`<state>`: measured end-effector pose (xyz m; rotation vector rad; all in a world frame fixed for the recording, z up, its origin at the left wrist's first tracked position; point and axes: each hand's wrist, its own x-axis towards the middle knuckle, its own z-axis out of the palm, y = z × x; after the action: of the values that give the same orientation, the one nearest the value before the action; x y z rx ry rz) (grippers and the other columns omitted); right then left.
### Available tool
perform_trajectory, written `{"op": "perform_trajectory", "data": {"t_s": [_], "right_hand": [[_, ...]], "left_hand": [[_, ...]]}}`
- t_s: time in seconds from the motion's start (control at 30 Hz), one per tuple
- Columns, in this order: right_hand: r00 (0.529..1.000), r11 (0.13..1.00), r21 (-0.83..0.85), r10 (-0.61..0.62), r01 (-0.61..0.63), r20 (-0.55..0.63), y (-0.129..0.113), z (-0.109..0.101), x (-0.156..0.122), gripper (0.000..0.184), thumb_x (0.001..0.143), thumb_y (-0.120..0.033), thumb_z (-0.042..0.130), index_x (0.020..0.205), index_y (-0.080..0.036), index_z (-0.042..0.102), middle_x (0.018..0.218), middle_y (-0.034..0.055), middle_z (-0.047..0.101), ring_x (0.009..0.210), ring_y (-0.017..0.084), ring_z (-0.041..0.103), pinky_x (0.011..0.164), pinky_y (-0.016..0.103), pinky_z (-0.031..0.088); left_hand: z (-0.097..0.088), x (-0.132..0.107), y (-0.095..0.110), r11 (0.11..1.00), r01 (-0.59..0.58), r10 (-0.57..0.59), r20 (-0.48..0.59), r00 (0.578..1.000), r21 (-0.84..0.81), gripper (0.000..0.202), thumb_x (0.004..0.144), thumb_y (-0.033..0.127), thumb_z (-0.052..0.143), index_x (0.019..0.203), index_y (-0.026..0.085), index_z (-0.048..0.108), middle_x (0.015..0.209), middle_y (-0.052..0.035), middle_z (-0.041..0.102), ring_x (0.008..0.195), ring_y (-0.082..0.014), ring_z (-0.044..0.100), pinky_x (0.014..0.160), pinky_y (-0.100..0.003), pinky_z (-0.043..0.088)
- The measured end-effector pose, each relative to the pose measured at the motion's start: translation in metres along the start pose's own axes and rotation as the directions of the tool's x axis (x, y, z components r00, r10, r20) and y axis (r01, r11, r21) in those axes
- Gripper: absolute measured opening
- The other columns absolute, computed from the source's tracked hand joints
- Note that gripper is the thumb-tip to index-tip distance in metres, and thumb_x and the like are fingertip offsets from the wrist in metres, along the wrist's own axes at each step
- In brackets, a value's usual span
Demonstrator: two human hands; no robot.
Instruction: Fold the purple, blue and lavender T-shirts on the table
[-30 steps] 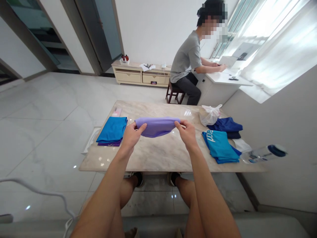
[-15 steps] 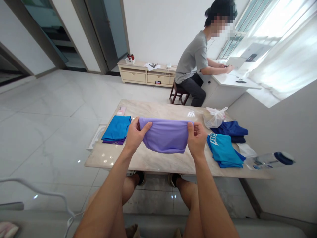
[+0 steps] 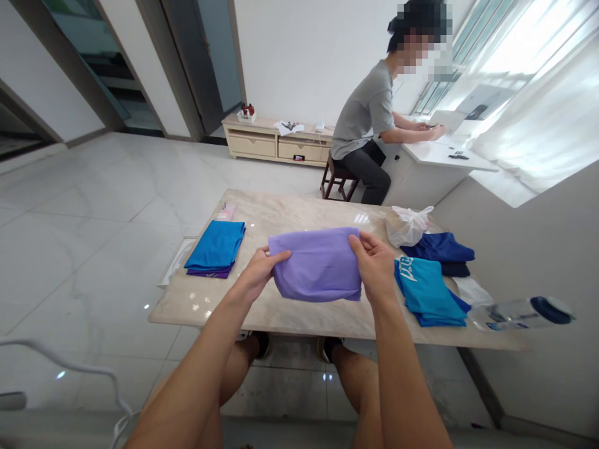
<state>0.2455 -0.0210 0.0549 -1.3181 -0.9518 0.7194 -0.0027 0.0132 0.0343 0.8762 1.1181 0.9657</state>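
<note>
A folded piece of light purple cloth [image 3: 318, 265] hangs above the middle of the marble-topped table [image 3: 290, 215], stretched between my two hands. My left hand [image 3: 262, 269] pinches its left edge, thumb on the near face. At the upper right corner, my right hand [image 3: 374, 262] grips the cloth with the thumb in front and the fingers behind. To the left lies a folded blue cloth [image 3: 218, 244] on top of a dark purple one [image 3: 213, 272]. On the right sits a folded turquoise cloth with white lettering [image 3: 428, 290].
Dark blue folded clothes [image 3: 440, 247], a white plastic bag [image 3: 409, 226] and a clear water bottle [image 3: 515, 313] stand at the table's right end. Beyond, a person in a grey shirt [image 3: 365, 112] sits on a stool at a white desk [image 3: 449, 153]. A low cabinet [image 3: 255, 142] lines the wall.
The purple cloth has come slightly lower and tilted, its right side now higher than its left. My left hand has dropped a little. Both hands keep their hold.
</note>
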Motion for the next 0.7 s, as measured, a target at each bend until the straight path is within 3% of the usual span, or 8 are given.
{"op": "perform_trajectory", "data": {"t_s": [0.07,0.2,0.33,0.4,0.57,0.7], "right_hand": [[1.000,1.000,-0.002,0.003,-0.003,0.003,-0.001,0.000,-0.001,0.064,0.077,-0.067,0.090,0.116,-0.017,0.080,0.112,0.0125,0.084,0.105,0.031,0.081,0.097,0.046,0.067],[0.999,1.000,0.017,0.019,-0.020,0.033,-0.005,-0.004,-0.007,0.063,0.082,-0.067,0.087,0.121,-0.018,0.081,0.110,0.0115,0.084,0.106,0.031,0.081,0.096,0.047,0.068],[0.999,0.999,0.015,0.039,-0.039,0.017,-0.006,-0.009,-0.010,0.062,0.081,-0.065,0.089,0.121,-0.018,0.082,0.110,0.0111,0.084,0.109,0.033,0.080,0.095,0.048,0.068],[0.999,0.999,0.013,0.049,-0.050,0.020,-0.003,-0.010,-0.009,0.063,0.080,-0.063,0.089,0.122,-0.018,0.081,0.113,0.0120,0.084,0.111,0.033,0.080,0.097,0.048,0.068],[0.980,1.000,-0.017,0.025,-0.022,0.197,0.010,-0.014,-0.004,0.063,0.081,-0.050,0.088,0.134,-0.019,0.074,0.129,0.0115,0.080,0.119,0.031,0.078,0.110,0.051,0.063],[0.966,0.968,-0.200,-0.100,0.149,0.238,0.025,-0.016,0.003,0.063,0.083,-0.041,0.083,0.140,-0.020,0.070,0.140,0.0123,0.075,0.124,0.032,0.075,0.115,0.053,0.059]], "left_hand": [[-0.002,-0.002,-0.001,0.998,0.057,-0.058,0.084,0.995,0.017,0.064,0.066,0.048,0.099,0.116,0.014,0.075,0.123,-0.0167,0.082,0.118,-0.0329,0.076,0.098,-0.041,0.062],[0.000,-0.007,0.001,0.983,-0.174,0.174,-0.003,0.985,-0.064,0.065,0.071,0.050,0.098,0.124,0.018,0.078,0.135,-0.0125,0.080,0.132,-0.0321,0.072,0.114,-0.042,0.057],[0.006,-0.007,-0.006,0.994,-0.008,-0.009,0.161,0.987,0.107,0.060,0.070,0.048,0.100,0.119,0.018,0.083,0.132,-0.0120,0.082,0.129,-0.0346,0.073,0.118,-0.048,0.055],[0.013,-0.007,-0.015,0.979,-0.013,-0.024,0.180,0.983,0.202,0.056,0.071,0.047,0.098,0.116,0.017,0.084,0.129,-0.0122,0.083,0.128,-0.0360,0.074,0.118,-0.050,0.055],[0.030,-0.004,-0.027,0.912,-0.239,0.237,0.048,0.970,0.332,0.044,0.088,0.042,0.085,0.124,0.017,0.081,0.133,-0.0120,0.081,0.130,-0.0342,0.074,0.118,-0.048,0.055],[0.027,-0.009,-0.016,0.850,-0.356,0.405,-0.050,0.913,0.387,0.041,0.096,0.043,0.077,0.128,0.017,0.078,0.137,-0.0123,0.079,0.135,-0.0316,0.071,0.121,-0.044,0.052]]}}
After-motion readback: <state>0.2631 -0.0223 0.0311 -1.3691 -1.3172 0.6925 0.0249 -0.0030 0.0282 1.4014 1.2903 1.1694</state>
